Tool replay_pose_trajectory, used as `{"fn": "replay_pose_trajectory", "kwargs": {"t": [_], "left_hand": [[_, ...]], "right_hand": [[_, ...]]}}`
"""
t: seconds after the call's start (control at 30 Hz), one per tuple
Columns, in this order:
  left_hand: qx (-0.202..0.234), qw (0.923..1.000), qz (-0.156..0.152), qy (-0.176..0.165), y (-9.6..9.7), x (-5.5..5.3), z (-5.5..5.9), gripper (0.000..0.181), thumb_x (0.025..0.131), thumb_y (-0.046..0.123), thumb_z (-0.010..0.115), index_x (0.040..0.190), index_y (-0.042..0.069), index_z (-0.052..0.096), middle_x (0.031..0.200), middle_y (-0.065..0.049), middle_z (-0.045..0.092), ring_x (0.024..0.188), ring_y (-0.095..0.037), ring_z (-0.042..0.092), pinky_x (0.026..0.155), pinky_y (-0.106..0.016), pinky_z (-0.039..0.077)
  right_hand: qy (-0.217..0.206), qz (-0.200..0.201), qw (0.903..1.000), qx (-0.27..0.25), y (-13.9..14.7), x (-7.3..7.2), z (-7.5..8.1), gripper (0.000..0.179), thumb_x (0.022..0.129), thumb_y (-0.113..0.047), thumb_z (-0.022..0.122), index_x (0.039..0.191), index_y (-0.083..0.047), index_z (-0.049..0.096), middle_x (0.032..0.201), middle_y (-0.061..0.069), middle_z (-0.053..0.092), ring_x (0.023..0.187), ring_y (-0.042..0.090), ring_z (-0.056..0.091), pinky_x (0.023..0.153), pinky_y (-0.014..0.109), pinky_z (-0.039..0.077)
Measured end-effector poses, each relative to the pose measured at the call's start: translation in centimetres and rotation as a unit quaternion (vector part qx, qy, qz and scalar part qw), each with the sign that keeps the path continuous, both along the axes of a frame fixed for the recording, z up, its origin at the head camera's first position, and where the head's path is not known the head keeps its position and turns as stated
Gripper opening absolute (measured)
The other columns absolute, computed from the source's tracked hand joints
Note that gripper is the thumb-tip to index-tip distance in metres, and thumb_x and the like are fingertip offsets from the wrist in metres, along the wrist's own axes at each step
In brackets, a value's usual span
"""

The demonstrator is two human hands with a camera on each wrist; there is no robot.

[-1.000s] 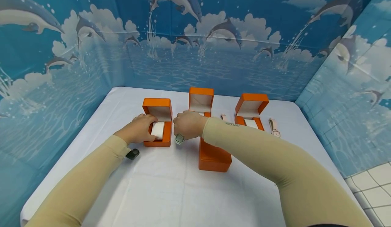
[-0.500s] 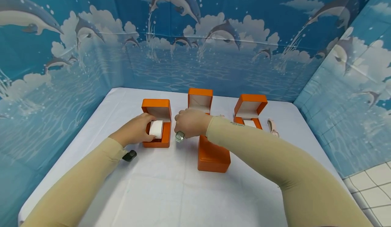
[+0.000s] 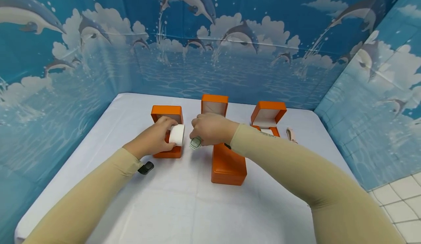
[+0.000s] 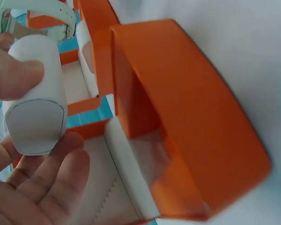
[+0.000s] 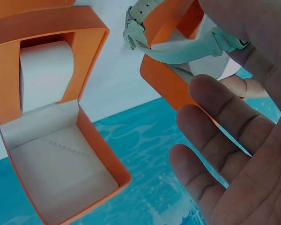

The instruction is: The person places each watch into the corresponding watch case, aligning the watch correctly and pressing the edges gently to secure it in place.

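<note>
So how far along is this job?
Done: the left box, middle box and right box stand open, and the white cushion is out of the left one. In hand: the left hand grips that cushion; the right hand holds a pale green watch beside it. Likely remaining: the watch isn't round the cushion yet, and a pink strap lies by the right box.

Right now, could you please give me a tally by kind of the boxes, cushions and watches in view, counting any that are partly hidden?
Boxes: 4
Cushions: 3
Watches: 2
Total: 9
</note>
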State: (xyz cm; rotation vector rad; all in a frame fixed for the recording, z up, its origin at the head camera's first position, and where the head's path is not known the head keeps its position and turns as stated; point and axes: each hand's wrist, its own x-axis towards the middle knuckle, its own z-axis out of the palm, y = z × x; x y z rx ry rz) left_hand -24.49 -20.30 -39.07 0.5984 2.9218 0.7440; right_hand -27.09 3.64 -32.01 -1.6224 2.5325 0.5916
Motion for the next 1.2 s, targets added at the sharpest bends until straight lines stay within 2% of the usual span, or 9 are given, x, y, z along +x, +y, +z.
{"fn": "replay_pose_trajectory", "kwargs": {"t": [0.27, 0.6, 0.8, 1.03, 1.2], "left_hand": [[0.044, 0.9987, -0.026, 0.006, 1.7, -0.1, 0.5, 0.07, 0.091, 0.021, 0.082, 0.15, 0.004, 0.048, 0.155, -0.017, 0.042, 0.127, -0.03, 0.058, 0.108, -0.046, 0.054], [0.073, 0.9954, -0.061, 0.009, 3.1, -0.2, 0.4, 0.067, 0.089, 0.018, 0.084, 0.147, 0.006, 0.052, 0.149, -0.013, 0.046, 0.115, -0.025, 0.064, 0.096, -0.037, 0.06], [0.098, 0.9917, -0.083, -0.011, 3.4, -0.2, 0.3, 0.068, 0.09, 0.015, 0.082, 0.148, 0.007, 0.05, 0.148, -0.012, 0.046, 0.114, -0.023, 0.068, 0.094, -0.038, 0.062], [0.109, 0.989, -0.097, -0.025, 3.6, -0.2, 0.2, 0.07, 0.089, 0.017, 0.082, 0.15, 0.009, 0.049, 0.15, -0.01, 0.046, 0.115, -0.022, 0.069, 0.094, -0.04, 0.061], [0.12, 0.9873, -0.097, -0.037, 3.7, -0.3, -0.1, 0.069, 0.089, 0.016, 0.082, 0.149, 0.01, 0.049, 0.15, -0.008, 0.049, 0.112, -0.02, 0.069, 0.093, -0.039, 0.061]], "right_hand": [[-0.007, 0.003, 0.9993, -0.037, 0.9, 0.6, 0.6, 0.032, 0.095, -0.031, 0.081, 0.126, -0.028, 0.078, 0.109, 0.001, 0.071, 0.097, 0.019, 0.062, 0.09, 0.031, 0.055], [0.002, 0.005, 0.998, -0.063, 2.0, 1.1, 0.8, 0.032, 0.092, -0.03, 0.084, 0.123, -0.027, 0.079, 0.1, 0.001, 0.068, 0.09, 0.019, 0.056, 0.082, 0.031, 0.052], [0.001, 0.0, 0.9967, -0.082, 2.4, 1.3, 0.8, 0.031, 0.091, -0.03, 0.086, 0.121, -0.026, 0.079, 0.094, 0.0, 0.067, 0.087, 0.017, 0.054, 0.078, 0.029, 0.052], [-0.014, -0.006, 0.9964, -0.083, 2.8, 1.3, 0.7, 0.024, 0.094, -0.026, 0.082, 0.117, -0.023, 0.077, 0.096, 0.0, 0.075, 0.087, 0.016, 0.065, 0.081, 0.03, 0.06], [-0.041, -0.03, 0.9961, -0.073, 2.9, 1.3, 0.5, 0.024, 0.097, -0.027, 0.079, 0.12, -0.022, 0.076, 0.098, -0.002, 0.078, 0.088, 0.016, 0.069, 0.086, 0.03, 0.061]]}}
